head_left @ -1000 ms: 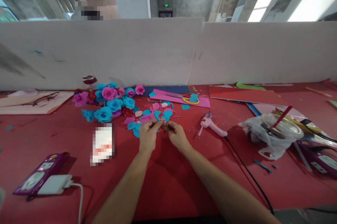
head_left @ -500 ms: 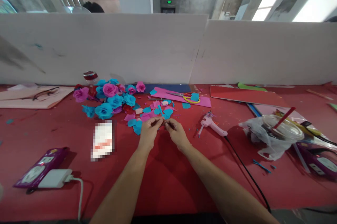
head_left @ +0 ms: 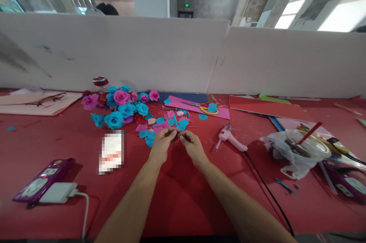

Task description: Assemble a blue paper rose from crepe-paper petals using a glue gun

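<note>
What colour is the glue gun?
The glue gun is pale pink, seen in the head view.

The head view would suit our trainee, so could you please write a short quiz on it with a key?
1. Which lies just beyond the left hand and right hand? A) white charger; B) cut paper pieces; C) eyeglasses.
2. True or false: the scissors rest on pink paper.
3. Fill the gap: the glue gun has a ____ cord.

Key: 1. B; 2. True; 3. Black.
</note>
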`<state>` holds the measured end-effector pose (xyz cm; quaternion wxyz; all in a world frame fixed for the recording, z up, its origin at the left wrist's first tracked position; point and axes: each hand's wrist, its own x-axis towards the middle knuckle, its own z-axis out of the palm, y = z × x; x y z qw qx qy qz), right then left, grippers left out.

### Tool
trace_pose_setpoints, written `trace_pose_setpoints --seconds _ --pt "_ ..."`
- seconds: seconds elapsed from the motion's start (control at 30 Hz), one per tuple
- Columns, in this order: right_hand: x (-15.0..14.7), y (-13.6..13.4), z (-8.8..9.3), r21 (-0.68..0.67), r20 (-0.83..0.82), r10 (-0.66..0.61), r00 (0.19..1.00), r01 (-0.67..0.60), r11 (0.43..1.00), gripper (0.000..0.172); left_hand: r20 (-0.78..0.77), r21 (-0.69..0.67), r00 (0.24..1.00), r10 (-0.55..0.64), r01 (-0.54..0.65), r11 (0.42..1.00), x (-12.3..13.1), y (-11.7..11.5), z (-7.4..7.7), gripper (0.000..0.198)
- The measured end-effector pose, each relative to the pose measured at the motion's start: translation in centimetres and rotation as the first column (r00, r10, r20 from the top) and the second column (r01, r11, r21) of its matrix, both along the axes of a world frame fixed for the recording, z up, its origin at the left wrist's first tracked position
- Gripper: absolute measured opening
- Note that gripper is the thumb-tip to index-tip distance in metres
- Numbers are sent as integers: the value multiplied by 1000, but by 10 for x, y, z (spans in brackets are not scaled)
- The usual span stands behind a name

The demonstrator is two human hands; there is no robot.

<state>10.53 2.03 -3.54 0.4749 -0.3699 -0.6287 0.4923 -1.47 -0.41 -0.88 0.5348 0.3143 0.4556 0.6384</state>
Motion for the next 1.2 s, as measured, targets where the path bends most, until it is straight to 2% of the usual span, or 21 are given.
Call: trace_pose_setpoints --seconds 0.2,0.37,0.47,0.63,0.77,0.9,1.07,1.2 --pt "0 0 1 -1 16 2 1000 -2 1000 13 39 9 999 22 -23 1000 1 2 -2 35" --pt "0 -2 1 4 57 18 998 -18 1000 12 202 55 976 80 -93 994 3 2 2 50" --pt "-1 -2 0 13 53 -5 999 4 1000 12 228 49 969 92 -106 993 5 3 1 53" --pt "-1 -1 -2 4 35 -61 998 60 998 11 92 63 995 44 -50 997 9 2 -5 37" --pt "-1 -1 -2 30 54 -91 994 89 996 14 -51 46 996 69 -66 997 9 0 -5 38" --pt "-1 -1 -1 28 44 -94 995 93 995 16 -40 37 997 66 -64 997 7 1 -6 43" --pt "-1 -1 0 -1 22 -75 997 75 997 14 -26 -14 988 152 -153 988 0 6 -9 25" --pt "0 -4 4 -7 36 -41 999 41 999 13 -28 -11 991 134 -134 991 -3 8 -9 25"
